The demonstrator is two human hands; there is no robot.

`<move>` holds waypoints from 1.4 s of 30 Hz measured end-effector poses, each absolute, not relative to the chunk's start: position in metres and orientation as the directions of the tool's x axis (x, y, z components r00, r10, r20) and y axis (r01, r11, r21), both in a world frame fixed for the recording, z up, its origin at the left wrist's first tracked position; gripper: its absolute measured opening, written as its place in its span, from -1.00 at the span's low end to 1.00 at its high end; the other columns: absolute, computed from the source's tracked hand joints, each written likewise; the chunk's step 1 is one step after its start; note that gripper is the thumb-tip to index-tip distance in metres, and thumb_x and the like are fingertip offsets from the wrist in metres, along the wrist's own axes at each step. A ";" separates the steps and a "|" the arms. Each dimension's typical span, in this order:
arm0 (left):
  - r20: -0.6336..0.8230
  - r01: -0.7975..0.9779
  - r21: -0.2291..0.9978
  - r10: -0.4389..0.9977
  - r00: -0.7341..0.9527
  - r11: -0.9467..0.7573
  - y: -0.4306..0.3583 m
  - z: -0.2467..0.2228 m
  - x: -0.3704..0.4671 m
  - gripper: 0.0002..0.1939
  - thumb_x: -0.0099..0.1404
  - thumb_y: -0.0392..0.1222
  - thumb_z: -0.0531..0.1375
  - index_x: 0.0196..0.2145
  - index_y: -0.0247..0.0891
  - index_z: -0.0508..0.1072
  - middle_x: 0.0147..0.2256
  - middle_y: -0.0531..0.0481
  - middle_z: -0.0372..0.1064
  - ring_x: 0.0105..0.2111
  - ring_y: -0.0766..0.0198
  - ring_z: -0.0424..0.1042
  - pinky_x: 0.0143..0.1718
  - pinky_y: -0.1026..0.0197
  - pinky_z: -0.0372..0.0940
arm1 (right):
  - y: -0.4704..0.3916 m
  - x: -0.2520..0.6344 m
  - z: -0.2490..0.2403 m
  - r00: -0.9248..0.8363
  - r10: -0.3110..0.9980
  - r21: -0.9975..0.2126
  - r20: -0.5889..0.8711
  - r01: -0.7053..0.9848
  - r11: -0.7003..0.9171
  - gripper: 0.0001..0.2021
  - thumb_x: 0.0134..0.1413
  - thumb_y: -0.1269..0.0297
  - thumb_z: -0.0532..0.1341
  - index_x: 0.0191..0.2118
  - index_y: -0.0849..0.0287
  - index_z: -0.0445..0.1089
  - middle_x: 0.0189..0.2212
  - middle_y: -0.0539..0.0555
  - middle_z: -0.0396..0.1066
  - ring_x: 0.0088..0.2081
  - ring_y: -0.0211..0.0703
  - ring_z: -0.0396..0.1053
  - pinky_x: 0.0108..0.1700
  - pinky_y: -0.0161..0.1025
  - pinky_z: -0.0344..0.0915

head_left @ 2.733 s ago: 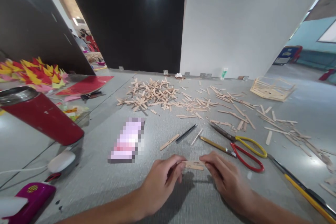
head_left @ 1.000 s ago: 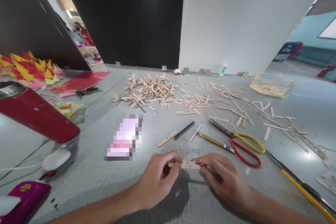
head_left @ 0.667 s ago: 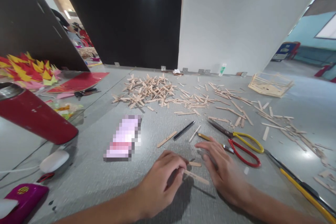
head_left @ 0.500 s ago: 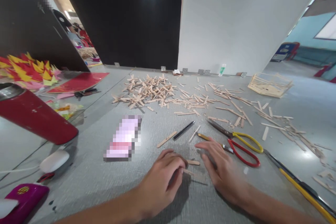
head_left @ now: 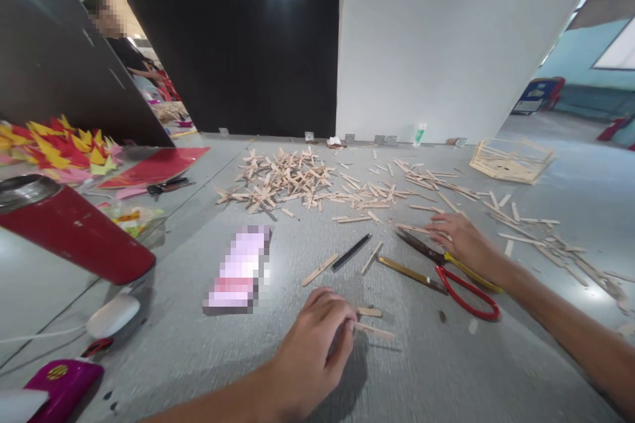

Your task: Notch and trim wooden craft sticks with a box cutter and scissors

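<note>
My left hand (head_left: 317, 340) rests low on the grey table (head_left: 446, 377), fingers curled, pinching the end of a thin wooden stick piece (head_left: 376, 330). A shorter stick piece (head_left: 370, 312) lies just beyond it. My right hand (head_left: 459, 238) is stretched out to the right with fingers apart and nothing in it. It hovers over the red-and-yellow scissors (head_left: 469, 299), its fingertips by loose sticks (head_left: 449, 201).
A black pen (head_left: 351, 252), a single stick (head_left: 320, 269) and a yellow-handled tool (head_left: 411, 275) lie mid-table. Beyond is a stick pile (head_left: 282, 182), with a stick frame (head_left: 510, 162) far right. At left are a red flask (head_left: 74, 231), a white mouse (head_left: 112, 316) and coloured paper shapes (head_left: 59, 142). A person (head_left: 124, 46) stands far back left.
Both hands held one marked stick; it came apart into two pieces. My right hand let go and reached out right over the scissors. My left hand stayed with one piece.
</note>
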State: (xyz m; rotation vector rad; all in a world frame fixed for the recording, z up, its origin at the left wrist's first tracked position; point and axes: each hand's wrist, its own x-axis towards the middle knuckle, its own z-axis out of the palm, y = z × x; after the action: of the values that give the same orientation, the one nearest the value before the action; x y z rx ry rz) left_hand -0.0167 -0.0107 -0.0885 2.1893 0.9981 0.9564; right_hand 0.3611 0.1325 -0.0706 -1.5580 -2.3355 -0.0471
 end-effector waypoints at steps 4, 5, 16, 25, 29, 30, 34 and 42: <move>0.361 0.407 0.726 0.811 0.461 -0.555 -0.012 -0.088 -0.018 -0.81 0.53 -0.39 0.06 -0.14 -0.19 0.43 -0.15 -0.09 0.57 -0.04 0.11 0.48 0.05 0.07 0.40 | 0.135 0.364 -0.078 -0.359 0.896 -0.111 0.259 0.911 0.397 -0.81 0.39 0.25 0.28 -0.27 0.16 0.57 -0.14 0.16 0.64 -0.05 0.09 0.58 0.10 0.12 0.45; 0.355 0.407 0.730 0.814 0.460 -0.549 -0.012 -0.089 -0.019 -0.81 0.53 -0.39 0.06 -0.14 -0.19 0.43 -0.14 -0.08 0.57 -0.03 0.11 0.48 0.06 0.07 0.40 | 0.134 0.363 -0.078 -0.365 0.897 -0.102 0.250 0.911 0.399 -0.83 0.40 0.24 0.30 -0.26 0.17 0.55 -0.18 0.10 0.62 -0.09 0.02 0.57 0.08 0.07 0.46; 0.362 0.412 0.726 0.815 0.453 -0.551 -0.012 -0.091 -0.019 -0.79 0.54 -0.40 0.06 -0.13 -0.17 0.43 -0.14 -0.05 0.56 -0.04 0.14 0.48 0.06 0.08 0.41 | 0.121 0.342 -0.059 -0.378 0.908 -0.074 0.181 0.915 0.396 -0.79 0.45 0.25 0.30 -0.28 0.18 0.50 -0.25 0.03 0.56 -0.13 -0.05 0.54 0.04 0.02 0.45; 0.356 0.421 0.722 0.817 0.454 -0.549 -0.011 -0.090 -0.019 -0.79 0.53 -0.40 0.06 -0.13 -0.17 0.45 -0.16 -0.04 0.57 -0.05 0.13 0.49 0.01 0.09 0.45 | 0.103 0.320 -0.012 -0.150 0.977 -0.398 0.149 0.895 0.199 -0.76 0.37 0.17 0.14 -0.34 0.10 0.39 -0.41 0.13 0.58 -0.39 -0.05 0.51 -0.25 -0.11 0.44; 0.358 0.422 0.723 0.818 0.450 -0.548 -0.010 -0.088 -0.019 -0.79 0.51 -0.41 0.07 -0.14 -0.18 0.46 -0.17 -0.04 0.58 -0.07 0.14 0.50 0.01 0.11 0.46 | 0.064 0.292 0.028 -0.206 0.978 -0.579 0.044 0.792 0.193 -0.67 0.38 -0.01 0.10 -0.31 0.09 0.40 -0.54 0.01 0.52 -0.55 -0.19 0.41 -0.42 -0.25 0.37; 0.361 0.423 0.720 0.818 0.448 -0.550 -0.010 -0.087 -0.019 -0.79 0.50 -0.41 0.08 -0.13 -0.18 0.47 -0.17 -0.05 0.58 -0.06 0.14 0.51 0.02 0.11 0.46 | 0.054 0.286 0.036 -0.199 0.979 -0.639 0.033 0.749 0.174 -0.68 0.35 -0.02 0.13 -0.33 0.09 0.40 -0.56 -0.01 0.49 -0.56 -0.21 0.38 -0.46 -0.27 0.32; 0.381 0.431 0.704 0.812 0.441 -0.564 -0.010 -0.087 -0.018 -0.79 0.49 -0.40 0.09 -0.12 -0.17 0.48 -0.17 -0.04 0.59 -0.07 0.13 0.52 0.01 0.11 0.46 | 0.026 0.271 0.053 -0.223 0.975 -0.694 -0.010 0.704 0.154 -0.65 0.35 -0.07 0.19 -0.34 0.07 0.43 -0.60 -0.07 0.39 -0.60 -0.26 0.27 -0.55 -0.31 0.18; 0.440 0.494 0.654 0.819 0.368 -0.573 -0.011 -0.086 -0.020 -0.79 0.53 -0.38 0.02 -0.15 -0.18 0.43 -0.16 -0.09 0.56 -0.05 0.08 0.49 0.06 0.01 0.40 | 0.021 0.279 0.053 -0.286 0.956 -0.567 -0.072 0.800 0.197 -0.66 0.44 -0.02 0.14 -0.33 0.05 0.42 -0.55 -0.09 0.38 -0.54 -0.24 0.28 -0.48 -0.28 0.16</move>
State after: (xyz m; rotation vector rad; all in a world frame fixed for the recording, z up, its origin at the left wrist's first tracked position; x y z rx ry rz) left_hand -0.0202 -0.0106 -0.0857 2.2212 1.1407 1.0656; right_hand 0.2789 0.0208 0.0526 -1.6618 -2.1798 0.7437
